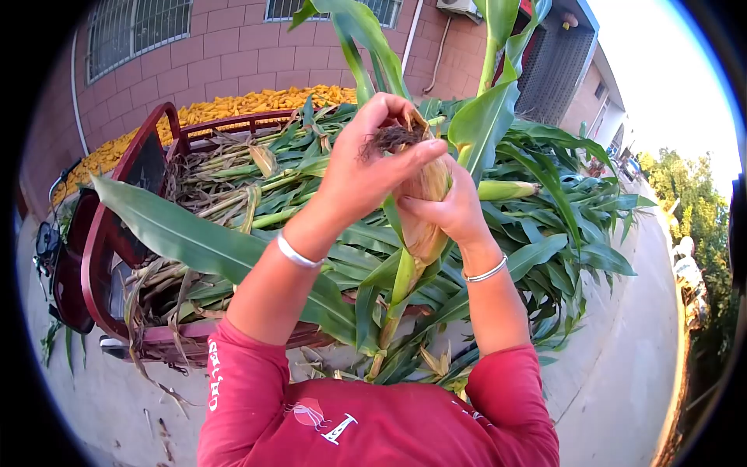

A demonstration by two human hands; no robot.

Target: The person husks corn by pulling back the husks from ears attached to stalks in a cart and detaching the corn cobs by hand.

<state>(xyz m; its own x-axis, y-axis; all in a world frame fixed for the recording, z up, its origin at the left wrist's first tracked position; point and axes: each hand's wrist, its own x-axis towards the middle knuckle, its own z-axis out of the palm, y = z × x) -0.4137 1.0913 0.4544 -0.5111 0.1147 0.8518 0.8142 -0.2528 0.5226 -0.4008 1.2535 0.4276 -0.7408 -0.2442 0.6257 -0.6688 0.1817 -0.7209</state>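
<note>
The ear of corn (pixel 424 204) stands nearly upright, its silk-tufted tip at the left hand (pixel 362 159) and its husk clamped by the right hand (pixel 451 204), above the near edge of the cart (pixel 99 253). The cart holds leafy stalks (pixel 233 183). Both forearms reach up and inward, the left fingers closed around the tip.

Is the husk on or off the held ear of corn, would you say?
On: tan husk covers the visible side of the ear of corn.
</note>
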